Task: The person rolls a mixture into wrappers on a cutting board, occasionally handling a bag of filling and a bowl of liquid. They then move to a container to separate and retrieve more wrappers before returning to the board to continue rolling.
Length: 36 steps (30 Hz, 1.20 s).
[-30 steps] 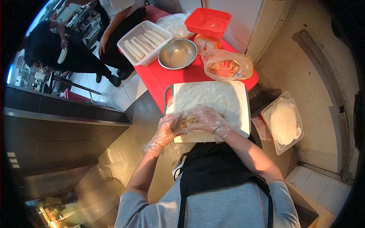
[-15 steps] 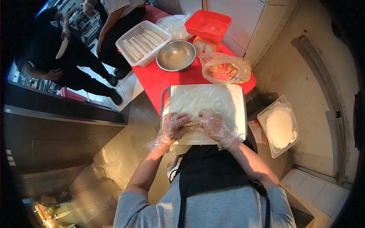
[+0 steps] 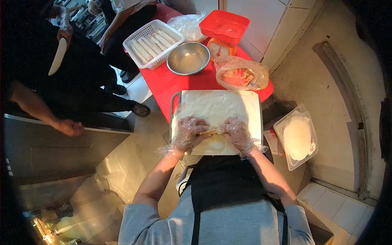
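On the cutting board (image 3: 259,118) lies a thin, pale, moist wrapper sheet (image 3: 218,107) that spreads over most of its surface. A line of brownish, lumpy filling (image 3: 212,132) runs across the near part of the sheet. My left hand (image 3: 189,132), in a clear plastic glove, has its fingers curled over the left end of the filling. My right hand (image 3: 237,132), gloved the same way, closes on the right end. The short stretch between the hands shows; the rest is hidden under my fingers.
The red table (image 3: 192,84) bears a white basket (image 3: 178,34) of pale rolls, a metal bowl (image 3: 188,59), an orange scale (image 3: 220,50) with a red tray (image 3: 225,24), and a bag of filling (image 3: 241,76). A lidded tub (image 3: 299,136) stands right. A person holding a white blade (image 3: 58,57) is at left.
Both my hands stay on the filling and have shifted slightly, with more curl in the fingers. The person at left has come closer, one bare hand now swung lower and nearer.
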Each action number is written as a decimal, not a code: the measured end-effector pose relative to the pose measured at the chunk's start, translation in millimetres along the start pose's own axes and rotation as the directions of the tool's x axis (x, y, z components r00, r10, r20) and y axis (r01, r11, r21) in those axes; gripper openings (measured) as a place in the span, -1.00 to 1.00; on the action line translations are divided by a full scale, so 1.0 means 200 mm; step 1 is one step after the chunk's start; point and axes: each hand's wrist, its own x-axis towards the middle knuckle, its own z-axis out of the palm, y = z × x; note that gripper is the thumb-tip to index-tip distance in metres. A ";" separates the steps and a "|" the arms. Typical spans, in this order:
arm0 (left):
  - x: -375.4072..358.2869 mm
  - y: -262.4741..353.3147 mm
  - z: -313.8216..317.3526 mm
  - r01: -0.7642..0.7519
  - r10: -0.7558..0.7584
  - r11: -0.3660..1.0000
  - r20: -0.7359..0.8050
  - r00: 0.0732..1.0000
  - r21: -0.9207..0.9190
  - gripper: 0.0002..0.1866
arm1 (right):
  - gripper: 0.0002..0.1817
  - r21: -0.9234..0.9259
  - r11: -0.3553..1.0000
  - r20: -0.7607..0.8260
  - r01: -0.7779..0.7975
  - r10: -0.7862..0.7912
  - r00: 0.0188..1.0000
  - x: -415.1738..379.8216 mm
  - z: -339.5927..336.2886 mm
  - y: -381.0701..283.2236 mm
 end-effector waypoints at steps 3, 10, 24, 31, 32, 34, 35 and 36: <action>0.00 0.07 -0.01 0.000 0.006 0.998 -0.092 0.996 0.060 -0.57 | -0.62 0.162 0.987 0.030 -0.021 0.016 0.999 0.02 -0.03 0.02; 0.05 0.10 0.08 -0.039 0.041 0.998 -0.044 0.998 0.044 -0.59 | -0.65 0.335 0.915 0.163 -0.224 0.178 0.971 0.07 -0.12 -0.05; 0.14 0.15 0.10 -0.125 0.126 0.990 -0.001 0.992 0.072 -0.66 | -0.69 0.136 0.990 0.000 -0.044 0.045 0.999 -0.05 -0.04 0.04; 0.18 0.19 0.12 -0.141 0.142 0.988 -0.002 0.990 0.058 -0.73 | -0.68 0.025 1.000 -0.140 0.012 -0.008 0.990 -0.10 -0.06 0.09; 0.20 0.19 0.12 -0.135 0.134 0.990 0.014 0.991 0.041 -0.74 | -0.66 0.021 1.000 -0.096 0.012 -0.010 0.995 -0.12 -0.05 0.11; 0.22 0.21 0.12 -0.116 0.115 0.993 0.026 0.993 0.020 -0.76 | -0.62 0.037 0.999 -0.099 -0.026 0.030 0.995 -0.12 -0.10 0.07; 0.22 0.23 0.12 -0.101 0.101 0.995 0.024 0.995 0.017 -0.76 | -0.61 0.046 0.998 -0.101 -0.044 0.049 0.994 -0.12 -0.12 0.06; 0.22 0.25 0.12 -0.085 0.085 0.996 0.025 0.996 0.014 -0.76 | -0.61 0.143 0.986 -0.088 -0.086 0.099 0.991 -0.12 -0.13 0.07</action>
